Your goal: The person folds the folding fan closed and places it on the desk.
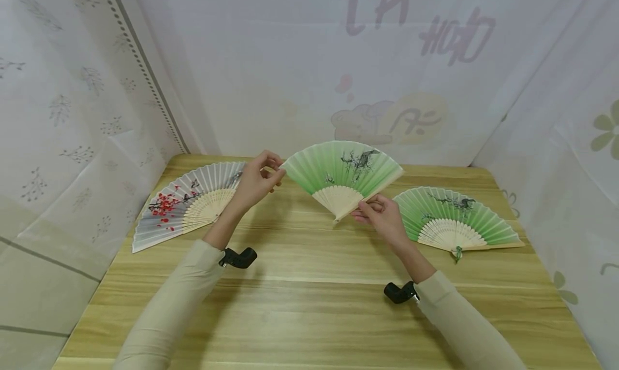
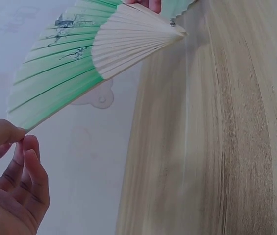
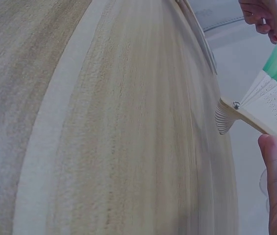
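So, starting up close: two pale sleeves (image 1: 166,305) are reaching in over the wooden desk (image 1: 309,316), each with a black gadget (image 1: 239,258) sticking out at the wrist; I'm not spotting any readable brand on those.

Past that, the right hand (image 1: 384,219) is pinching the edge stick of a green fan (image 1: 355,171) near the pivot, thumb against fingers. That fan is hanging in the air, spread out, toward the middle of the desk's far edge, showing a dark branch print. The left hand (image 1: 256,179) is pinching its other top corner between thumb and fingertip, the rest of the fingers curling loosely.

A second green fan (image 1: 452,214) is lying spread toward the far right corner, one tip sitting just beside the right edge, with a green tassel (image 1: 458,253) at its pivot. A white-and-grey fan (image 1: 193,195) with red blossoms is lying spread by the far left corner, partly behind the left hand.

Behind the far edge, a pale curtain (image 1: 261,64) is hanging with faded lettering (image 1: 456,40) that I can't make out.
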`<state>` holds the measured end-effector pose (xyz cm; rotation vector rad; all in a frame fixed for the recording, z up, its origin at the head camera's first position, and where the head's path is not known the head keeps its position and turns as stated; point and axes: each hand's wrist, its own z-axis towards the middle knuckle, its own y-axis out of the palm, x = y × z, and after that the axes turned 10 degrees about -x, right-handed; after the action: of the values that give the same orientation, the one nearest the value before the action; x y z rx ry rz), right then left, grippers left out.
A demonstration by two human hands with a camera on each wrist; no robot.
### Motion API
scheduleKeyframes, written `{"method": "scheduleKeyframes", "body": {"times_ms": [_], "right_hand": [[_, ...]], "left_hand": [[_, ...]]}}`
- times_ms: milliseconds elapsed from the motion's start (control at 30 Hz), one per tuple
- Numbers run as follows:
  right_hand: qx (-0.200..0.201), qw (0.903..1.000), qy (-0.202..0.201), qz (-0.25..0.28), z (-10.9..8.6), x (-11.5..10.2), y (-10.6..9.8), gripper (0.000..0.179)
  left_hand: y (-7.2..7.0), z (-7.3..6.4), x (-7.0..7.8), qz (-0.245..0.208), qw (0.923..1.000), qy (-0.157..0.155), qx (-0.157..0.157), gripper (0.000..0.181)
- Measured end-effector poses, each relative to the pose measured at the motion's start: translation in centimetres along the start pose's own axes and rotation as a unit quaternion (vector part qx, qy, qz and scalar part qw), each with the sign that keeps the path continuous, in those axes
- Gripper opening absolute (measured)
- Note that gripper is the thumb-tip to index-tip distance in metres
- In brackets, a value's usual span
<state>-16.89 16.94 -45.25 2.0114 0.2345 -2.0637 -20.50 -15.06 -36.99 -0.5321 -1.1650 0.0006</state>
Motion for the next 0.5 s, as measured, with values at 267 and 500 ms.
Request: {"method": "scheduleKeyframes", "body": {"times_ms": [267,500], "right_hand": [[-0.002,0.9997,0.007,-0.022,0.27,-0.11,0.12,0.02],[-0.006,0.9994,0.01,-0.034,0.47,-0.26,0.18,0.018]], "left_hand": [[0.28,0.34,0.06,0.004,1.0,0.004,0.0,0.017],[0.4,0.54,0.13,0.01,0.9999,-0.002,-0.005,0.017]]}}
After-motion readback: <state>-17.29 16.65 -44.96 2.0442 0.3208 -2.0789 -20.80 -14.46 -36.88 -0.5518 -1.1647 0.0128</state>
